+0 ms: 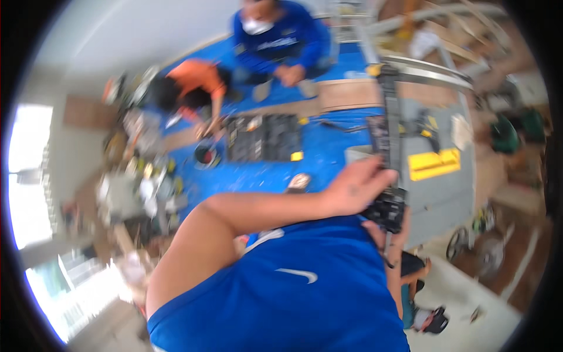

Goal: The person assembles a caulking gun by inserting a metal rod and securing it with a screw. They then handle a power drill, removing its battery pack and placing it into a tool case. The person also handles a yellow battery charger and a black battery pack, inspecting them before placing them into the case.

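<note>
We see the long black bar (389, 126) run from twelve to six o'clock along the left side of the grey worktop (434, 199), its far end at one o'clock from our left hand (359, 183) and its bulky black head (387, 206) at four. Our left hand is the nearer to the bar's length, forearm reaching across toward three o'clock, but blur hides whether that grip is clamped. Our right hand (373, 227) is at the head's seven o'clock, partly hidden, its grip equally unclear.
</note>
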The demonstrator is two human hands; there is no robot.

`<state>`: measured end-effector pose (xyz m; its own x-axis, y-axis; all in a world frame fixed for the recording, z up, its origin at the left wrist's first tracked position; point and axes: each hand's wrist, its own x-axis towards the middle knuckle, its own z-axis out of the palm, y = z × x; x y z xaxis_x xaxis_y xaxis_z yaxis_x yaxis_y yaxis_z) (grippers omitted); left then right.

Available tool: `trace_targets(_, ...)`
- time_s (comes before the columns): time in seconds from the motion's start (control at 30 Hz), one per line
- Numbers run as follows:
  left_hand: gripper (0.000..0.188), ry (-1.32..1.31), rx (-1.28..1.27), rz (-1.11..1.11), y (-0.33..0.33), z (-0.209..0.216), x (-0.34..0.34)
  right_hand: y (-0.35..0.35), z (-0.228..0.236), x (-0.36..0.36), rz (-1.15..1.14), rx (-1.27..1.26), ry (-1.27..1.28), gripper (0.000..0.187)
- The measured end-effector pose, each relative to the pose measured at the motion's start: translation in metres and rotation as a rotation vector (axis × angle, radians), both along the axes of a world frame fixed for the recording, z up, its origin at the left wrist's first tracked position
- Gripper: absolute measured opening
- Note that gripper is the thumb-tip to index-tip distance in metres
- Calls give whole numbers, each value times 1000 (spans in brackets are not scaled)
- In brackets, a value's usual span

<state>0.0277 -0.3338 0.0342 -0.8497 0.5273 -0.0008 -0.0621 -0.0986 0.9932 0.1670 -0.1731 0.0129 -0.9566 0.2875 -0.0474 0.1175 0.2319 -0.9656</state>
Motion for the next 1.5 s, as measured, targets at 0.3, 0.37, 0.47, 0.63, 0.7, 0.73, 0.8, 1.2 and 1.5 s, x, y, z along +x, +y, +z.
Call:
trace_targets(0.3,51,-101,268,243,-5,-21,11,-1,4,-36,239,208,-7,79)
trace_targets(0.37,54,-132,285,236,-13,-20,7,-12,8,-45,231,220,-12,79)
trace_targets(0.47,58,-126,332,298,-13,-20,6,-11,1,-48,234,185,-3,80)
trace_targets(0.63,59,-190,365,243,-16,-18,3,-15,4,-53,284,161,5,79)
trace_targets(0.7,59,-200,375,230,-16,-17,2,-18,5,-54,285,144,7,79)
trace_targets(0.73,58,-198,382,237,-14,-17,2,-21,8,-55,275,122,1,80)
trace_targets(0.8,58,-197,369,224,-13,-16,2,-20,9,-54,270,108,-1,81)
trace_targets(1.2,66,-170,314,185,-13,-13,1,-12,10,-47,271,94,-28,83)
trace_targets(1.5,67,-194,341,171,-14,-18,0,-21,15,-51,277,83,-38,81)
